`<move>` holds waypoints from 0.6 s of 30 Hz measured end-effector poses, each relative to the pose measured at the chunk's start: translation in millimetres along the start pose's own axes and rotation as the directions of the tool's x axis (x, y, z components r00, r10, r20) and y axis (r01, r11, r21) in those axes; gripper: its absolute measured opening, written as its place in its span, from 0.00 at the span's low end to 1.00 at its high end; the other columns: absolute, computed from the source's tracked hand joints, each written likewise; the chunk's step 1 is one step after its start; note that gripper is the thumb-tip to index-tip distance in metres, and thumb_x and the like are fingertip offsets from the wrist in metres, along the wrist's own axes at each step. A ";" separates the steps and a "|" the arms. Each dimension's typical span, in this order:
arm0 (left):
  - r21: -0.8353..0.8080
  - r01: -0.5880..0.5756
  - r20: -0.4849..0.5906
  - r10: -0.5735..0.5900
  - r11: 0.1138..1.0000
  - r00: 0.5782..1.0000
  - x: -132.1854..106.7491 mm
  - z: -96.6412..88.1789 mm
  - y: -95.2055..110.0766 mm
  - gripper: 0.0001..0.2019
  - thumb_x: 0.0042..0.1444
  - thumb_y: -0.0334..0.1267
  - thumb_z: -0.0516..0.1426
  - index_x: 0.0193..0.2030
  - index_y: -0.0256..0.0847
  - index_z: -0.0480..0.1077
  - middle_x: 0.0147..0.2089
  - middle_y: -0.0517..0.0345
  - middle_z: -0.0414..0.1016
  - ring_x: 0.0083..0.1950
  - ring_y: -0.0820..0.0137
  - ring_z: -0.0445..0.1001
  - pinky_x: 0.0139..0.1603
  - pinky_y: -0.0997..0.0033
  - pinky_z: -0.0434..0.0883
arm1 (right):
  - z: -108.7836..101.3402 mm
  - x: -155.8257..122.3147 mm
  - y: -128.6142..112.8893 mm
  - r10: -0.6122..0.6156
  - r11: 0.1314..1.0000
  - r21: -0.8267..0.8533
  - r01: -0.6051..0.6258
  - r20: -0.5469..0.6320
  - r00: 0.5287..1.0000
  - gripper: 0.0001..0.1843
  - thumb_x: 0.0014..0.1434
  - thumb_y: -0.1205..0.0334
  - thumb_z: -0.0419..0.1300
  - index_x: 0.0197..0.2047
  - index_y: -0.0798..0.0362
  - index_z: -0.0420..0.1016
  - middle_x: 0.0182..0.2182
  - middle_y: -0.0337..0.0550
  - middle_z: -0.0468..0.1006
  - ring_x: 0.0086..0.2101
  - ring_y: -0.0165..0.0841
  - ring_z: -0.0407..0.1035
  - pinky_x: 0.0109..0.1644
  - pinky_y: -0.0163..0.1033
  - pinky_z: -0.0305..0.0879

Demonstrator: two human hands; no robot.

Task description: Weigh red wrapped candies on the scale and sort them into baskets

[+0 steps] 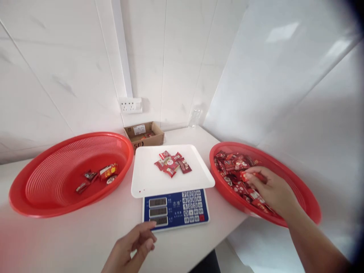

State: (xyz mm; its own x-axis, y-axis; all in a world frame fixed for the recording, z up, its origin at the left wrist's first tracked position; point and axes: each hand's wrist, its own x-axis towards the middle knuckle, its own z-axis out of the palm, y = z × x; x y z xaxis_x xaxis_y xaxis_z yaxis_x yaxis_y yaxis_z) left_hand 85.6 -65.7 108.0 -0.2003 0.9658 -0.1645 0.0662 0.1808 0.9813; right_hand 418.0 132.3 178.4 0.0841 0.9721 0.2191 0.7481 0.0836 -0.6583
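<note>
My right hand [267,185] is over the right red basket [307,201], its fingertips closed on a small red-wrapped candy [244,176]. Many red candy packets [239,163] lie heaped beneath it. Loosely curled, with thumb and forefinger apart, my left hand [132,246] holds nothing and hovers by the front edge of the blue digital scale [176,223]. On the scale's white tray [148,182] sits a small pile of red candy packets [170,163]. The scale's display [158,203] is lit low, its digits hard to read.
At the left stands another red basket [51,159] with several packets [108,172] in it. Behind the scale is an open cardboard box [148,140]. A clear plastic item [195,117] stands in the corner, and a wall socket [131,105] is above the white table [71,235].
</note>
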 end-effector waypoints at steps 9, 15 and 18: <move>0.131 0.053 0.023 -0.057 0.990 0.998 -4.6 -13.2 16.1 0.15 0.58 0.51 0.52 0.42 0.43 0.70 0.35 0.57 0.75 0.39 0.68 0.75 0.43 0.70 0.73 | 19.5 -42.8 -11.2 0.130 0.925 0.376 -0.047 -0.198 0.972 0.16 0.50 0.48 0.61 0.39 0.48 0.73 0.33 0.43 0.78 0.30 0.35 0.73 0.40 0.43 0.71; 0.082 0.062 0.040 -0.066 0.995 0.997 -3.3 -5.1 17.4 0.15 0.57 0.51 0.53 0.43 0.44 0.71 0.36 0.58 0.75 0.39 0.69 0.75 0.43 0.70 0.73 | 35.5 -49.0 -36.1 0.020 0.935 0.354 -0.010 -0.025 0.999 0.19 0.52 0.49 0.59 0.45 0.47 0.73 0.37 0.44 0.79 0.36 0.38 0.74 0.43 0.46 0.72; 0.064 0.061 0.041 -0.064 0.996 0.997 -3.2 0.9 18.1 0.15 0.56 0.52 0.54 0.42 0.45 0.72 0.34 0.59 0.75 0.37 0.69 0.75 0.41 0.72 0.72 | 56.2 -48.2 -52.4 -0.137 0.931 0.355 0.089 0.112 0.984 0.16 0.54 0.52 0.58 0.43 0.49 0.73 0.41 0.45 0.79 0.40 0.38 0.73 0.44 0.44 0.71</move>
State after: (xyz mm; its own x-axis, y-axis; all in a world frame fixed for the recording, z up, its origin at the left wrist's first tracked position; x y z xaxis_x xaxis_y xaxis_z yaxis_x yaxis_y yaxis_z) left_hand 88.2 -65.3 126.2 -0.1640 0.9590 -0.2310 0.1160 0.2513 0.9609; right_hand 337.8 93.3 161.9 -0.0936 0.9698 0.2253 0.4705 0.2425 -0.8484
